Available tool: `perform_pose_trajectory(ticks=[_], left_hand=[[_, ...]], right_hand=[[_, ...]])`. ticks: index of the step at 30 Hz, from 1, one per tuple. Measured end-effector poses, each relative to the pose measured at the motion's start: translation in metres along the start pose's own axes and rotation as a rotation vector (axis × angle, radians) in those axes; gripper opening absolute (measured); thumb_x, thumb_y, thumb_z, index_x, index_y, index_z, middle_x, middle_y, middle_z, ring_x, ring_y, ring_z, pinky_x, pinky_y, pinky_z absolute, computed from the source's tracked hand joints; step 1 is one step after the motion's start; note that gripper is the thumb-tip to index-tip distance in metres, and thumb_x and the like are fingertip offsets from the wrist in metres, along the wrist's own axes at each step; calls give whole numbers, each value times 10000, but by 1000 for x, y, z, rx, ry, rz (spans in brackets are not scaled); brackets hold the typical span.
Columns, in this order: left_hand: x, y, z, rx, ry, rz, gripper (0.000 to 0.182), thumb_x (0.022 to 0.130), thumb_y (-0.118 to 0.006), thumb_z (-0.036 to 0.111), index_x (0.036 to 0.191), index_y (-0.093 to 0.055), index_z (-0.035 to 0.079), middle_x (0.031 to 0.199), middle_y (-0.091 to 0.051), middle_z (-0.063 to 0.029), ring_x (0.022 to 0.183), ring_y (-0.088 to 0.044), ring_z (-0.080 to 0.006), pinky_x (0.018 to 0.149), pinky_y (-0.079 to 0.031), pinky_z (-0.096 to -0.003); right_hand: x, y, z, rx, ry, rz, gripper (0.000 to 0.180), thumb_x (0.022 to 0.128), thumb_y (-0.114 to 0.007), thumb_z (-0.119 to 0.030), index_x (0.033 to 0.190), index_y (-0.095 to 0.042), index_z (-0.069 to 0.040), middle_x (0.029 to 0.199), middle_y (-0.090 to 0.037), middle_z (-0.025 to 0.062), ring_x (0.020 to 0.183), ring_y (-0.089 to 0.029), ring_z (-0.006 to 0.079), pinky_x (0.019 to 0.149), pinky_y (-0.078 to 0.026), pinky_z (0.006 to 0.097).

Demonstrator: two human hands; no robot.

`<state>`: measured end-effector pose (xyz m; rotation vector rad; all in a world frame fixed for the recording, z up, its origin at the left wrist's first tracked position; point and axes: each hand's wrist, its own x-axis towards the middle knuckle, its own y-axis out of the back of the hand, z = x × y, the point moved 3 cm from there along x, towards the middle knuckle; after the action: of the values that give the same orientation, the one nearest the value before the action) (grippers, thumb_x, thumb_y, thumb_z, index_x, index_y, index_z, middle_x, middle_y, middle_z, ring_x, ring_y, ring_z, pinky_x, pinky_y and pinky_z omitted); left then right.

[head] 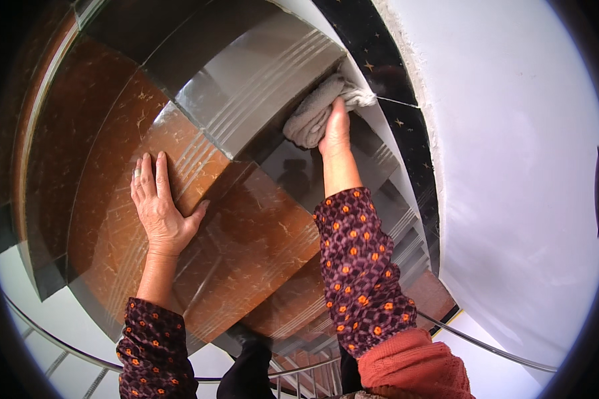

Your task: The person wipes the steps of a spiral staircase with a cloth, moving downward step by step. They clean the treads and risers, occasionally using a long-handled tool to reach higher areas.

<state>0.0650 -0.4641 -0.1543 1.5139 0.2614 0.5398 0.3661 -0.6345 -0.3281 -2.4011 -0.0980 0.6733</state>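
My right hand is closed around a folded grey cloth, pressed near the grey riser at the right end of a polished stair step. The cloth's loose pale end reaches the white edge beside the wall. My left hand rests flat, fingers spread, on the brown marbled stair tread one step up, with its thumb over the front edge. A ring is on one of its fingers. The fingers of my right hand are mostly hidden behind the cloth.
A black stone skirting with gold stars follows the white wall on the right. Lower steps descend below. A curved metal railing runs along the bottom left. My dark-clad legs stand at the bottom.
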Motion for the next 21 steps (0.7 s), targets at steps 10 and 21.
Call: perform_pose_trajectory(ticks=[10,21], left_hand=[[-4,-1,-6,48,13,1,1177,621,-908,322,1622,-337,84,1627,-364,-230,1518,-315,-433,1248,-238,-540],[2,0,-2,5,3,-2,1158,599,-927,308,1592,-378,75,1618,-363,-244,1502,-329,-448,1240,-250,-560]], right_hand=[[-100,27,43,-1158,-135,-461,481,844,-742,-349,1142,-742,29,1090,-752,186,1034,-712,282,926,-541,379],[-23,-5,-37,-1550,365,98,686,797,-759,-448,1237,-619,60,1166,-693,286,1154,-628,471,1068,-434,536]])
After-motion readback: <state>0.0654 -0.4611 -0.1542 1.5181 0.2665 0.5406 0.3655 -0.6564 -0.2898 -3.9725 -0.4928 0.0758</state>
